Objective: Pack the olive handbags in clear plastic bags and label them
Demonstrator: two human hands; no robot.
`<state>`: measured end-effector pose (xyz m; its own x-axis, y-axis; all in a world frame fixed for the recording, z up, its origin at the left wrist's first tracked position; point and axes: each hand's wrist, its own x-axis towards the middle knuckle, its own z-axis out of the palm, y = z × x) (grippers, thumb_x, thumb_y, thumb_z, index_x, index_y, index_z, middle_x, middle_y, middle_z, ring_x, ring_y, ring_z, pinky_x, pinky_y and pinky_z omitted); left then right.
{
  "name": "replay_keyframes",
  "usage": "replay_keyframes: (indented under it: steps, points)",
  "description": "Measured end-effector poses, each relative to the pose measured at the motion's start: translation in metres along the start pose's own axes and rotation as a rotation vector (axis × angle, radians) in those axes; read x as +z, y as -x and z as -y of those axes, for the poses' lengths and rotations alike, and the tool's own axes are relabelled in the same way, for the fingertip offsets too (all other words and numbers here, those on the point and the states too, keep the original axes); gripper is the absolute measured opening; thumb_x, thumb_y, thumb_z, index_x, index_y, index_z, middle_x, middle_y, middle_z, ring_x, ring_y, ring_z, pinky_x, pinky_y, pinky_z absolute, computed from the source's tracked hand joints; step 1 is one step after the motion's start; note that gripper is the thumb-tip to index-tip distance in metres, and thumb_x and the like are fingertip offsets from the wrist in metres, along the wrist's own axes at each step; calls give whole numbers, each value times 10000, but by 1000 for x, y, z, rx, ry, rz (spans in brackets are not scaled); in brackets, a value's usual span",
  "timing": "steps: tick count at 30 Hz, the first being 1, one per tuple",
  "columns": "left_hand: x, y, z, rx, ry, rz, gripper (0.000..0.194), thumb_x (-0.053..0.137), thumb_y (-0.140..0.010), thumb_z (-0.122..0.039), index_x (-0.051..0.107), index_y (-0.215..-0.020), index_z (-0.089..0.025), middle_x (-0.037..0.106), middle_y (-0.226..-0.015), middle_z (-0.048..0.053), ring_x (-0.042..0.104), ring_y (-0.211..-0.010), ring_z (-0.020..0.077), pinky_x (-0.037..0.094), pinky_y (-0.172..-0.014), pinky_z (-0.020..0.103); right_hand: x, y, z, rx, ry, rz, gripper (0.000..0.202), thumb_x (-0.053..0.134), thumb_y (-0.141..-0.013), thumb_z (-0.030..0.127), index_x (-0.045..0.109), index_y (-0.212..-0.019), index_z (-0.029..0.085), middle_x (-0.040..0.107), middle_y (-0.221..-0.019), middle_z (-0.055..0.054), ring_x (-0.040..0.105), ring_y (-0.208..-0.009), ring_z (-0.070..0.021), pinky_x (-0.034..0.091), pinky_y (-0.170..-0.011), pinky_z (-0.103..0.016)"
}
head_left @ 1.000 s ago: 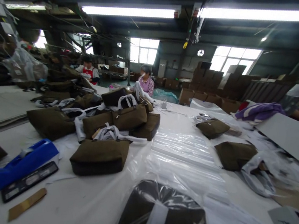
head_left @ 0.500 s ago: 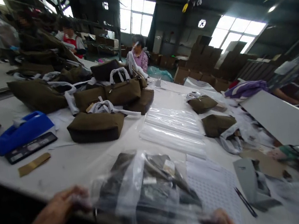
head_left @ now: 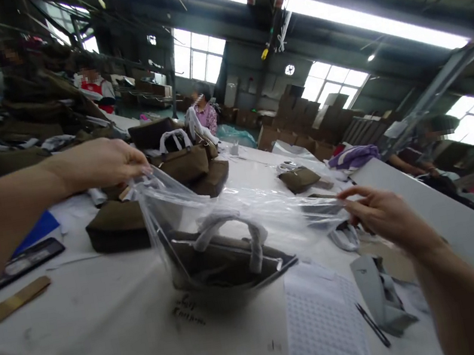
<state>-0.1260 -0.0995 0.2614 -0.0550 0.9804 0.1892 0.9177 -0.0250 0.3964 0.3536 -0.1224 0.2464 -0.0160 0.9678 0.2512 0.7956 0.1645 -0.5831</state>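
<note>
A clear plastic bag is stretched between my two hands above the white table. My left hand pinches its upper left corner, fingers closed. At the other upper corner, my right hand grips the plastic between thumb and fingers. Inside the plastic sits a dark olive handbag, its handles wrapped in pale material and standing up. The handbag hangs or rests low near the tabletop; I cannot tell whether it touches. My left forearm partly hides a blue tape dispenser.
Olive handbags are piled behind on the left. A printed sheet, a dark pen-like tool and a grey tape dispenser lie at right. A brown strip lies at left. Co-workers are farther back.
Both hands have risen from the table's front edge, lifting the plastic's corners. The handbag inside now stands upright with its handles up. The view has shifted to the right.
</note>
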Motion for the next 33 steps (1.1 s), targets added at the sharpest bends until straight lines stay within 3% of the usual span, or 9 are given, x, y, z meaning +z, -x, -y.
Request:
replay_keyframes:
  steps: [3,9,16,20,23,26,28,30,33]
  points:
    - [-7,-11,-11,25,-200,182,368,603,-790,-326,666,-957,-3,479,-495,-79,600,-704,129,367,-897,306,-12,-10,-5,112,-38,66,284,589,-742,394,642,-900,165,535,-444,5,385,-315,-83,256,-320,-199]
    - [8,-23,-27,145,-339,262,425,573,-789,-339,646,-949,47,515,-541,-84,559,-581,50,383,-807,214,-20,-26,-17,109,-11,215,293,654,-690,423,661,-835,169,528,-421,2,352,-299,-78,211,-312,-205]
    - [21,-21,-7,-58,127,341,499,625,-783,-401,631,-1024,36,450,-456,-66,510,-482,74,421,-652,192,-19,-25,-61,174,-206,204,398,751,-582,493,674,-849,207,492,-416,24,357,-330,-105,234,-328,-234]
    - [58,-10,39,-17,1057,40,599,620,-805,-422,460,-1276,-88,633,-846,17,587,-905,195,412,-852,361,28,-10,-105,67,-890,-52,855,820,-352,614,575,-1118,322,662,-965,-89,614,-879,-268,484,-687,-366]
    - [116,0,62,-83,1404,167,944,877,-428,-399,472,-1257,-203,582,-1200,25,455,-1179,247,415,-898,304,92,3,-119,136,-1125,57,996,792,-331,668,490,-1223,344,534,-1276,-99,475,-1183,-304,392,-940,-478]
    - [169,4,65,-131,1425,257,781,885,-448,-284,577,-1147,-124,665,-1034,88,570,-1024,275,463,-835,341,144,3,-116,187,-1115,216,783,828,-487,506,542,-1170,254,607,-1180,-105,507,-1161,-275,336,-1019,-459]
    - [191,-1,59,-155,1460,185,428,811,-605,-290,651,-951,-96,695,-850,75,619,-859,229,475,-805,329,165,-7,-111,236,-1109,121,475,804,-575,426,625,-960,211,676,-1029,-76,564,-1089,-235,365,-1019,-386]
    - [201,-12,51,-173,1510,61,199,703,-741,-296,637,-783,-112,696,-804,51,619,-805,186,473,-815,305,177,-26,-106,293,-1165,-30,282,768,-625,399,599,-752,212,701,-918,-44,615,-1000,-206,440,-959,-334]
    - [197,-40,34,-179,1562,-43,174,581,-839,-261,565,-717,-138,698,-820,32,625,-792,169,480,-818,326,178,-65,-93,383,-1225,-109,217,688,-696,331,514,-651,209,698,-766,-32,671,-787,-183,542,-788,-328]
